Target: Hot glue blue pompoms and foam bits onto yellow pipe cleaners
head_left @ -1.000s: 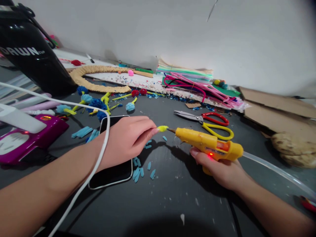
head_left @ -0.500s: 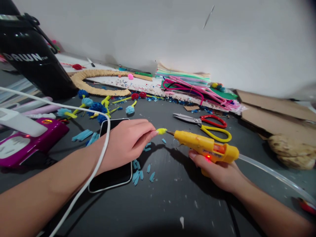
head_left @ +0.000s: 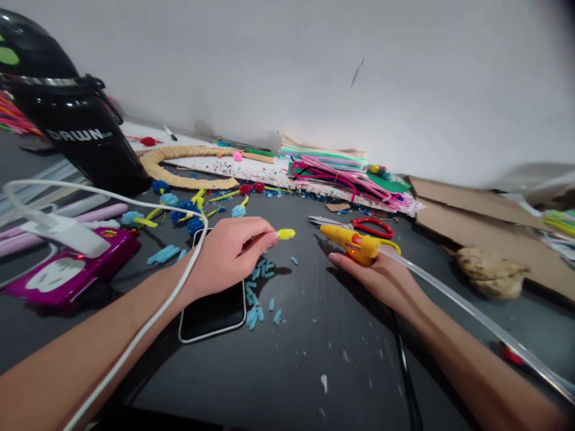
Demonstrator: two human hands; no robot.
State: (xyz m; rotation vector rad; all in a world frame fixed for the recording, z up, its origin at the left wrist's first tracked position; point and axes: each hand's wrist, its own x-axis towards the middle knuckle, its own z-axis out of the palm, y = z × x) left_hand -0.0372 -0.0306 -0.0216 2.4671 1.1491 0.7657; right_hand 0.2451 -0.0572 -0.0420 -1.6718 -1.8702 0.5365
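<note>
Above a phone [head_left: 214, 316] on the dark table, my left hand [head_left: 231, 254] pinches a small yellow fuzzy stem [head_left: 286, 233], likely pipe cleaner, whose tip points right. My right hand [head_left: 380, 278] is wrapped round a yellow hot glue gun [head_left: 350, 240] with a red light lit and a clear glue stick [head_left: 471, 311] trailing from its back. The nozzle is apart from the yellow stem. Behind the gun lie scissors [head_left: 372, 226] with red and yellow handles, partly covered. Short blue pieces [head_left: 254, 317] are scattered beside the phone.
A black bottle [head_left: 85, 137] and a purple power strip [head_left: 76, 269] stand at left. A white cable [head_left: 148, 323] crosses over my left forearm. Blue pompom flowers [head_left: 182, 211], a wrapped tan ring [head_left: 179, 176], pink pipe cleaners [head_left: 354, 182] and cardboard [head_left: 476, 221] lie further back.
The glue gun has drawn away from the yellow stem to the right and turned, its nozzle no longer at the tip. My left hand still pinches the stem. The view has shifted slightly.
</note>
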